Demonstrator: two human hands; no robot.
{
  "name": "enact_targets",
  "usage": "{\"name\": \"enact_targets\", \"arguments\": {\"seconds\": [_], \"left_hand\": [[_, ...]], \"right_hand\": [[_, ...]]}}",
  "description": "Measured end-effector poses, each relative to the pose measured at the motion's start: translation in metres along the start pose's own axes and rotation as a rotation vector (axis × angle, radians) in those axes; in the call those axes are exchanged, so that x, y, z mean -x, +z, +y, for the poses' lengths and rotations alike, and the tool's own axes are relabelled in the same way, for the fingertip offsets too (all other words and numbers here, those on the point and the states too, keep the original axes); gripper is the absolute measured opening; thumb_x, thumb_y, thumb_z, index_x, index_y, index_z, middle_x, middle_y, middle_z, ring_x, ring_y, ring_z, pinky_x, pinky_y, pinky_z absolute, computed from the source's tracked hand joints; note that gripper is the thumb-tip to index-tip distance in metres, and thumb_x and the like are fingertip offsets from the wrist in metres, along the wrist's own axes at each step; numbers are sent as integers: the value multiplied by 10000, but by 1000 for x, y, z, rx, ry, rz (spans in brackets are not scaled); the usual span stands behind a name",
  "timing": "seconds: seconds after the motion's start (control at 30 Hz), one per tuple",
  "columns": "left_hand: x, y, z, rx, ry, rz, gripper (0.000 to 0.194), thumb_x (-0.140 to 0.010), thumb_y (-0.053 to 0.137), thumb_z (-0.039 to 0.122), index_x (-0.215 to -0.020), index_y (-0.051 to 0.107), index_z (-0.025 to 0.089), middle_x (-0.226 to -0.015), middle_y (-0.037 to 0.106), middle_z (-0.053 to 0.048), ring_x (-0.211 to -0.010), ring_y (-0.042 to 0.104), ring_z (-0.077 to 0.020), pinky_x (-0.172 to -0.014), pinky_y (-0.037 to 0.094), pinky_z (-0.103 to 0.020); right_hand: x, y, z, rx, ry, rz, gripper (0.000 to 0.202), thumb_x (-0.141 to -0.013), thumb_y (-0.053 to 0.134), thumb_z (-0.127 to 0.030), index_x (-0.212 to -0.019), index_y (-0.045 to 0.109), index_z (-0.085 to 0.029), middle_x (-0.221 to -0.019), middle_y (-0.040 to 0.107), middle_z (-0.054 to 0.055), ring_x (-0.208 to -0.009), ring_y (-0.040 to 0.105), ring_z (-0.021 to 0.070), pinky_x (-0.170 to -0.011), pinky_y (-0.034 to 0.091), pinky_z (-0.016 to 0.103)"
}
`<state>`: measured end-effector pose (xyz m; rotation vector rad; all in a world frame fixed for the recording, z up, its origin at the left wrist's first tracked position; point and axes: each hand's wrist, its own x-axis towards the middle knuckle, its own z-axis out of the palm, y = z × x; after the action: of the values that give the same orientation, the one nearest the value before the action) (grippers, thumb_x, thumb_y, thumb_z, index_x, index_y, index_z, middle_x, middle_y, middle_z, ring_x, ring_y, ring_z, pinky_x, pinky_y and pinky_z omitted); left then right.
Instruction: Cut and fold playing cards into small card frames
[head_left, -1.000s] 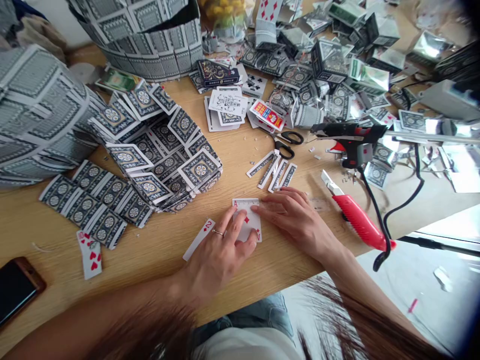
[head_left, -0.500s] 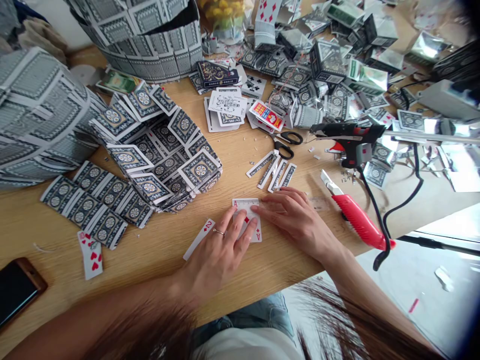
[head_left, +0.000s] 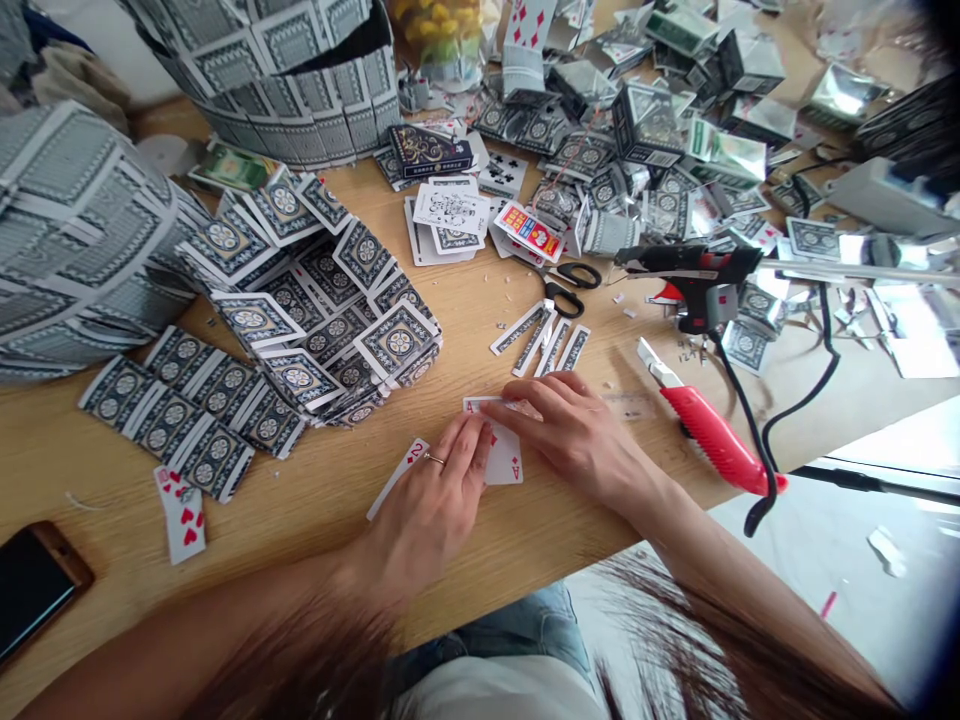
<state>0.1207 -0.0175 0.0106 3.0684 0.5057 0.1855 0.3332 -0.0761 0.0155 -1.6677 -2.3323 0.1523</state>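
Observation:
An ace of diamonds [head_left: 506,462] lies face up near the table's front edge. My left hand [head_left: 435,490], a ring on one finger, rests on the card's left half, its fingers stretched out and side by side. From the right, my right hand [head_left: 574,430] reaches over the card's top edge with fingers extended and fingertips close to my left ones. A clear ruler [head_left: 634,405] shows under and beyond my right hand; its other end is mostly covered. Beside my left hand lies a cut strip of a two of diamonds [head_left: 394,482].
Patterned card strips [head_left: 551,345] and black scissors [head_left: 566,288] lie beyond my hands. To the right are a red-handled cutter [head_left: 712,435] and a glue gun [head_left: 690,275]. A folded-card structure [head_left: 330,300] stands left, near a phone [head_left: 37,590]. Boxes and cards crowd the back.
My left fingers have drawn together and shifted left on the ace. My right hand has moved slightly left, its fingertips further over the card's top edge.

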Motion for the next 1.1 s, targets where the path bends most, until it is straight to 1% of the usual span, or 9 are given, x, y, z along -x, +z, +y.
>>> {"name": "enact_targets", "arguments": {"seconds": [0.13, 0.23, 0.43, 0.57, 0.83, 0.9, 0.97, 1.03, 1.1], "left_hand": [[-2, -1, 1, 7, -23, 0, 401, -961, 408, 133, -1321, 563, 51, -1358, 598, -136, -1231, 568, -239, -896, 548, -274], [-3, 0, 0, 18, -14, 19, 389, -967, 409, 149, -1298, 581, 40, -1342, 612, -132, -1225, 569, -242, -870, 555, -271], [-2, 1, 0, 28, -23, 59, 392, -992, 363, 177, -1272, 602, 43, -1311, 634, -122, -1211, 578, -235, -897, 534, -271], [-2, 1, 1, 14, -57, 50, 397, -998, 352, 182, -1301, 585, 70, -1320, 629, -105, -1214, 576, -219, -886, 527, -258], [-1, -1, -1, -5, -22, 14, 415, -1001, 343, 192, -1342, 546, 74, -1403, 570, -88, -1270, 530, -215, -903, 534, -281], [-1, -2, -1, -14, -12, -7, 422, -1002, 335, 191, -1360, 528, 79, -1426, 547, -86, -1280, 523, -214, -908, 538, -289], [0, -2, -1, -17, -7, -26, 430, -1004, 325, 195, -1374, 512, 81, -1450, 520, -87, -1294, 512, -215, -918, 539, -299], [0, -1, -1, -13, -5, -35, 435, -1002, 325, 194, -1384, 499, 79, -1470, 495, -93, -1315, 493, -218, -926, 541, -308], [1, 0, -1, -7, -6, -38, 440, -990, 348, 180, -1397, 480, 75, -1489, 470, -103, -1336, 472, -221, -928, 542, -312]], "right_hand": [[0, 2, 1, 6, -7, 10, 352, -990, 370, -166, -1272, 580, -154, -1095, 642, 114, -908, 554, 219, -847, 411, 369], [2, 3, 0, 21, -10, 26, 344, -995, 377, -170, -1276, 576, -155, -1070, 647, 103, -907, 551, 215, -856, 403, 359], [-1, 2, 0, 44, -27, 26, 336, -1002, 376, -184, -1261, 586, -145, -1038, 652, 101, -889, 545, 214, -842, 398, 359], [-2, 3, 1, 26, -34, 35, 337, -1002, 372, -180, -1257, 588, -135, -1040, 657, 106, -931, 542, 222, -866, 390, 367], [-4, 4, 5, -32, -27, 45, 335, -989, 403, -158, -1268, 588, -160, -1046, 663, 93, -928, 564, 202, -870, 393, 359], [-2, 1, 11, -18, 7, 69, 329, -979, 416, -138, -1248, 603, -164, -1053, 663, 96, -939, 575, 201, -864, 403, 356], [-1, -4, 21, 58, 109, 105, 324, -968, 439, -134, -1231, 620, -189, -1056, 659, 96, -930, 578, 210, -819, 414, 354], [-1, -6, 35, 136, 229, 120, 287, -964, 484, -186, -1198, 647, -221, -1046, 652, 95, -902, 574, 221, -777, 419, 353], [-4, -6, 53, 134, 284, 107, 260, -964, 509, -245, -1169, 668, -231, -1030, 642, 97, -888, 574, 221, -777, 433, 349]]}}
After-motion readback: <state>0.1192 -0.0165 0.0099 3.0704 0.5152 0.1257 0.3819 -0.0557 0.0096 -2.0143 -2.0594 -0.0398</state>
